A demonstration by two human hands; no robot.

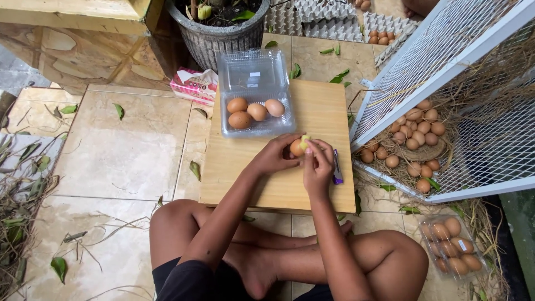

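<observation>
My left hand (pixel 276 155) holds a brown egg (pixel 296 148) over a wooden board (pixel 245 173). My right hand (pixel 317 164) presses a small yellow-green piece (pixel 305 140) against the egg. An open clear plastic egg box (pixel 255 95) lies at the board's far edge with several brown eggs (pixel 256 111) in it. A purple marker-like stick (pixel 337 170) rests on the board beside my right hand.
A white wire cage (pixel 446 67) at right holds many brown eggs (pixel 415 136) on straw. A filled clear egg box (pixel 451 251) lies near my right knee. A grey plant pot (pixel 214 33), a pink packet (pixel 194 85) and grey egg trays (pixel 334 19) stand beyond the board. Leaves litter the tiles.
</observation>
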